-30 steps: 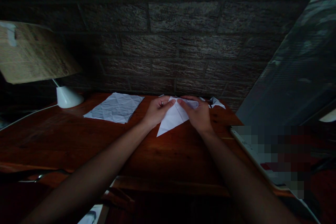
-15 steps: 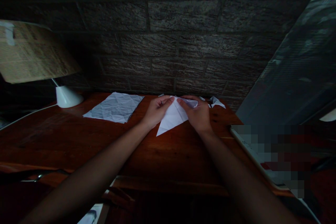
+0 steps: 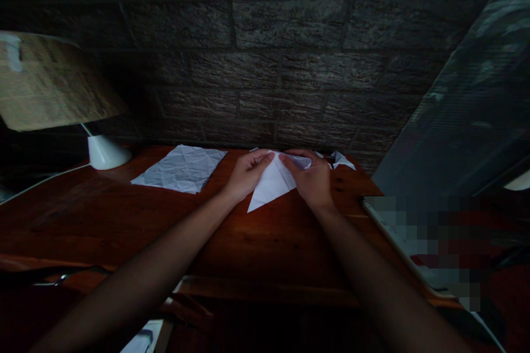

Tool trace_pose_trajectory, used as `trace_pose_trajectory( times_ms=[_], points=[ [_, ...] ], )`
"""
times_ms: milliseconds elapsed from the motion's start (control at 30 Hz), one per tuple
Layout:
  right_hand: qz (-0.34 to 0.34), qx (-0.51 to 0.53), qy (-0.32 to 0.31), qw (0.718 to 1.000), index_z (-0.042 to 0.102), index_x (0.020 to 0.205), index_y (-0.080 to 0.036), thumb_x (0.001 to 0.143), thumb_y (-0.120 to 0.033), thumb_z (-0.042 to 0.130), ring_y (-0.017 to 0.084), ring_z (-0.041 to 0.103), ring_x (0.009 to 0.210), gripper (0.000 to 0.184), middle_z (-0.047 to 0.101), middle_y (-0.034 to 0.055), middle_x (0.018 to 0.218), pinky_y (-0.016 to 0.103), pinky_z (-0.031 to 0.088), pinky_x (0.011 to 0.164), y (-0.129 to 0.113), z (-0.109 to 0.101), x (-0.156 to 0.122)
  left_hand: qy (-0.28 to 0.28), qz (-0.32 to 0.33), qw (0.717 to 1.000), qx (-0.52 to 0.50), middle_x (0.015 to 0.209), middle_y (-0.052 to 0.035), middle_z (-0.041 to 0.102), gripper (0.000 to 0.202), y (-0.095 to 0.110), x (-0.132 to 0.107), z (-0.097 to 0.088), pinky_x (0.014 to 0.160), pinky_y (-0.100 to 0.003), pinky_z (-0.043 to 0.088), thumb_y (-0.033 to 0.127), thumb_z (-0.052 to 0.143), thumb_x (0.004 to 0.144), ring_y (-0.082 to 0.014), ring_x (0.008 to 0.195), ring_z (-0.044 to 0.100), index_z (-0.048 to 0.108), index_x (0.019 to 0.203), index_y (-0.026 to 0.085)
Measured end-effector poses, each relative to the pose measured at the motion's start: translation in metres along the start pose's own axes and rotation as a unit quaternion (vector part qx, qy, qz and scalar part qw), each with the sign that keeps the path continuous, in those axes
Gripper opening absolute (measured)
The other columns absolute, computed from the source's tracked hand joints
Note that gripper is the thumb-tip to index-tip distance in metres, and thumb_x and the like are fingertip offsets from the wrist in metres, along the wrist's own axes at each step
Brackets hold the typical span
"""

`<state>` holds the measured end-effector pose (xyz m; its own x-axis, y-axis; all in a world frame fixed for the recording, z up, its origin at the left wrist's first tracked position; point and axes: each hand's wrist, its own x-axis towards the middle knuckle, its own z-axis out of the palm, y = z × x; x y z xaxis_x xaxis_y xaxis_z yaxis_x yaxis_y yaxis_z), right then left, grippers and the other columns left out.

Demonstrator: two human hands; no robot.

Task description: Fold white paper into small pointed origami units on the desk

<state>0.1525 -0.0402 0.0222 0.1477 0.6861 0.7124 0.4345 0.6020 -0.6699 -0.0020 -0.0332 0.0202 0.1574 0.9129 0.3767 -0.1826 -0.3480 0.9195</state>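
Observation:
A white sheet of paper folded into a pointed triangle (image 3: 269, 187) lies on the dark wooden table (image 3: 165, 226), its tip aimed toward me. My left hand (image 3: 246, 175), with a ring on one finger, pinches the paper's upper left edge. My right hand (image 3: 312, 179) presses on and grips the paper's upper right part. Both thumbs meet near the top of the fold. The far edge of the paper is hidden under my fingers.
A creased white sheet (image 3: 180, 168) lies flat to the left. A white lamp base (image 3: 105, 151) with a beige shade (image 3: 49, 83) stands at the far left. Small paper scraps (image 3: 342, 161) lie beside my right hand. A brick wall (image 3: 269, 55) backs the table.

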Motion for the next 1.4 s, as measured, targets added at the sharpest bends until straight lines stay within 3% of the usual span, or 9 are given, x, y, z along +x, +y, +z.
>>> trace_pose_trajectory(
  times_ms=[200, 433, 533, 600, 667, 833, 1033, 1400],
  points=[
    [0.012, 0.007, -0.005, 1.0, 0.074, 0.089, -0.022, 0.08, -0.033, 0.071, 0.021, 0.069, 0.088, 0.014, 0.076, 0.0052, 0.093, 0.038, 0.053, 0.086, 0.005, 0.005, -0.004, 0.01, 0.01, 1.0, 0.018, 0.071, -0.0009, 0.066, 0.032, -0.002, 0.002, -0.001, 0.058, -0.023, 0.039, 0.048, 0.071, 0.076, -0.0123, 0.062, 0.05, 0.073, 0.084, 0.017],
    [-0.004, 0.092, -0.13, 0.987, 0.07, 0.107, -0.025, 0.079, -0.048, 0.072, 0.02, 0.065, 0.103, 0.036, 0.071, 0.0057, 0.111, 0.037, 0.05, 0.094, 0.002, 0.0, -0.002, 0.025, 0.039, 0.998, 0.049, 0.08, -0.0014, 0.068, 0.03, -0.019, 0.014, -0.017, 0.067, -0.024, 0.042, 0.045, 0.069, 0.079, -0.0135, 0.071, 0.054, 0.072, 0.089, 0.016],
    [0.054, 0.137, -0.189, 0.971, 0.072, 0.102, -0.026, 0.086, -0.063, 0.055, 0.02, 0.063, 0.11, 0.044, 0.072, 0.0048, 0.112, 0.039, 0.046, 0.1, -0.003, -0.006, 0.002, 0.03, 0.046, 0.995, 0.08, 0.08, -0.0015, 0.068, 0.032, -0.021, 0.016, -0.021, 0.067, -0.025, 0.041, 0.046, 0.068, 0.08, -0.0138, 0.071, 0.054, 0.072, 0.089, 0.016],
    [0.121, 0.171, -0.185, 0.96, 0.074, 0.092, -0.025, 0.089, -0.07, 0.042, 0.021, 0.063, 0.109, 0.055, 0.074, 0.0043, 0.104, 0.039, 0.045, 0.099, -0.002, -0.007, 0.004, 0.015, 0.049, 0.994, 0.101, 0.078, -0.0015, 0.068, 0.032, -0.02, 0.015, -0.021, 0.066, -0.025, 0.041, 0.047, 0.066, 0.08, -0.0139, 0.07, 0.053, 0.072, 0.087, 0.016],
    [0.181, 0.205, -0.16, 0.948, 0.075, 0.084, -0.023, 0.085, -0.072, 0.046, 0.021, 0.064, 0.103, 0.057, 0.074, 0.004, 0.096, 0.037, 0.046, 0.095, 0.002, -0.006, 0.005, -0.012, 0.047, 0.992, 0.115, 0.078, -0.0019, 0.068, 0.032, -0.018, 0.014, -0.02, 0.065, -0.025, 0.04, 0.047, 0.065, 0.081, -0.0142, 0.069, 0.053, 0.073, 0.086, 0.016],
    [0.242, 0.253, -0.185, 0.918, 0.072, 0.076, -0.022, 0.067, -0.053, 0.078, 0.017, 0.062, 0.082, 0.033, 0.072, 0.0007, 0.083, 0.032, 0.047, 0.079, 0.013, -0.004, 0.006, -0.06, 0.042, 0.989, 0.129, 0.08, -0.0042, 0.072, 0.03, -0.016, 0.012, -0.017, 0.068, -0.028, 0.043, 0.045, 0.066, 0.081, -0.0156, 0.07, 0.057, 0.074, 0.085, 0.017],
    [0.252, 0.283, -0.19, 0.906, 0.073, 0.082, -0.022, 0.064, -0.039, 0.082, 0.015, 0.062, 0.081, 0.027, 0.073, -0.0002, 0.085, 0.031, 0.047, 0.082, 0.015, -0.003, 0.005, -0.017, 0.039, 0.993, 0.113, 0.083, -0.0048, 0.074, 0.029, -0.018, 0.014, -0.019, 0.071, -0.029, 0.046, 0.044, 0.074, 0.073, -0.0162, 0.074, 0.061, 0.074, 0.08, 0.016],
    [0.249, 0.281, -0.172, 0.911, 0.074, 0.078, -0.022, 0.061, -0.032, 0.085, 0.013, 0.063, 0.073, 0.022, 0.073, -0.0011, 0.079, 0.032, 0.05, 0.079, 0.018, 0.0, 0.003, -0.021, 0.026, 0.994, 0.105, 0.077, -0.0024, 0.07, 0.025, -0.018, 0.013, -0.017, 0.067, -0.027, 0.041, 0.042, 0.07, 0.077, -0.0142, 0.069, 0.056, 0.073, 0.08, 0.017]
  ],
)
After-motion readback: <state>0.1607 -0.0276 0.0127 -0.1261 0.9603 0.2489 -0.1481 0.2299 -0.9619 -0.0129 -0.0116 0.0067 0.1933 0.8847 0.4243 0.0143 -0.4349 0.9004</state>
